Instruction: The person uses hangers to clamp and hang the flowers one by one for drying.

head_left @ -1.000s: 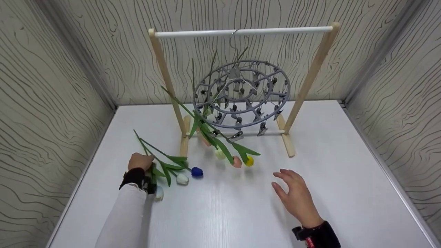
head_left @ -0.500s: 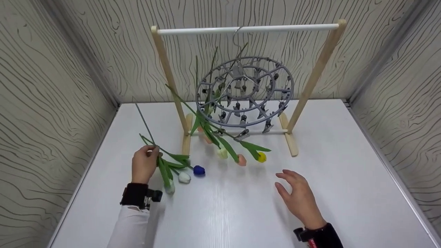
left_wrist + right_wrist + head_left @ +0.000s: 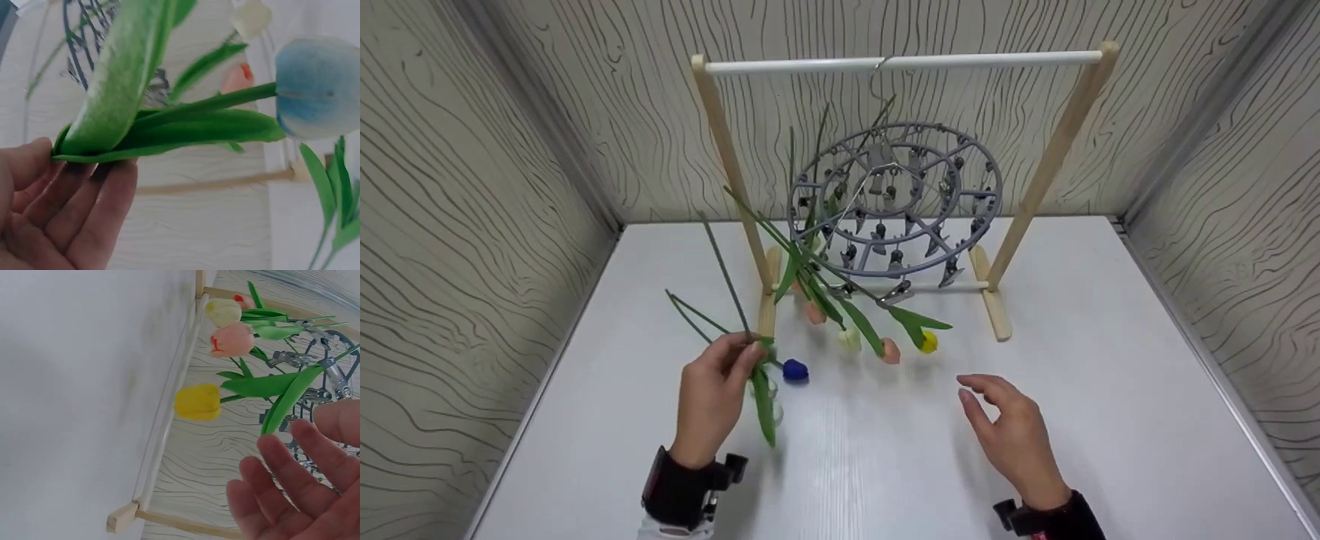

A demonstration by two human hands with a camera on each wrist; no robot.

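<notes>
Between the left hand's (image 3: pixel 712 401) thumb and fingertips, the grip is closed in a pinch on a blue-and-white tulip (image 3: pixel 318 87), close to where its leaves meet the stem. Over the last second this hand has gone from the far left of the desk (image 3: pixel 870 465) toward the middle, taking that flower off the pile and nearer the round clip hanger (image 3: pixel 877 274). Just beyond the hand, a dark blue tulip (image 3: pixel 795 371) lies on the desk, part of the group left behind. The right hand (image 3: pixel 1012 431) has hardly shifted: empty, fingers loosely bent, thumb apart, above the right part of the desk. Farther back, the hanger hangs from a wooden rack (image 3: pixel 1054 161), with yellow (image 3: pixel 928 342) and pink (image 3: pixel 890 351) tulips among the flowers at its left and front; many clips appear unused, so there seems room for another stem.
</notes>
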